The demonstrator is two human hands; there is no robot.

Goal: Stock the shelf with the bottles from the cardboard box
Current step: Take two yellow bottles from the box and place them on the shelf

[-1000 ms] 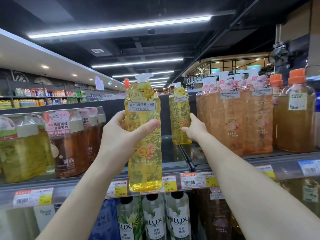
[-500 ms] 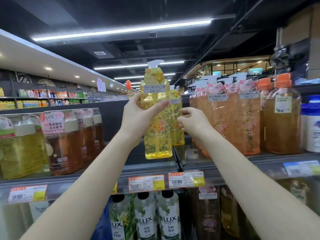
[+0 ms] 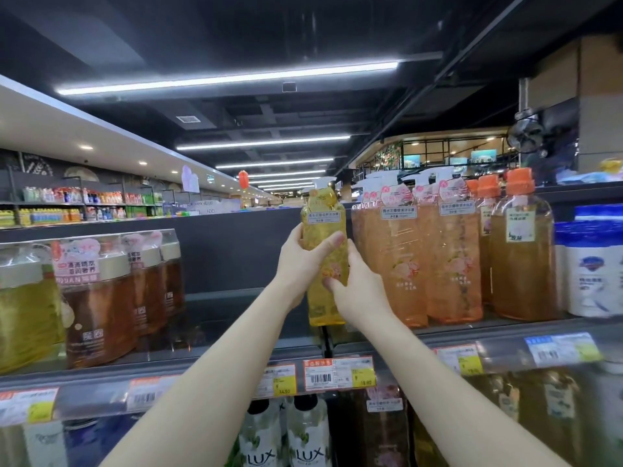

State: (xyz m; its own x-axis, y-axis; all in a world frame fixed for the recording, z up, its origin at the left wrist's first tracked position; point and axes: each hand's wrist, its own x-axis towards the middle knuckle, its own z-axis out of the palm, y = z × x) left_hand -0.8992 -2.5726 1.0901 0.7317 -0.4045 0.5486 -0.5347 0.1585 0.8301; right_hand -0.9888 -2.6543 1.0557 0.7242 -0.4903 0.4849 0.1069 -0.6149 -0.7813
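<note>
A yellow pump bottle (image 3: pixel 322 227) with a floral print and a white pump stands upright over the top shelf (image 3: pixel 236 332), just left of the pink-orange bottles. My left hand (image 3: pixel 300 261) grips its upper body, thumb across the front. My right hand (image 3: pixel 357 291) holds its lower body from the right. The bottle's base is at the shelf surface; I cannot tell whether it touches. A second yellow bottle seen earlier behind it is hidden. The cardboard box is out of view.
Pink-orange pump bottles (image 3: pixel 397 264) crowd the shelf right of the yellow one, then orange-capped bottles (image 3: pixel 521 251) and white-blue bottles (image 3: pixel 590 264). Brown and yellow bottles (image 3: pixel 97 298) stand at the left, with a gap of bare shelf between. LUX bottles (image 3: pixel 306 439) sit below the price tags (image 3: pixel 337 374).
My left hand carried the yellow bottle up, rightwards and deeper onto the shelf. My right hand left the rear yellow bottle and took hold of the carried one.
</note>
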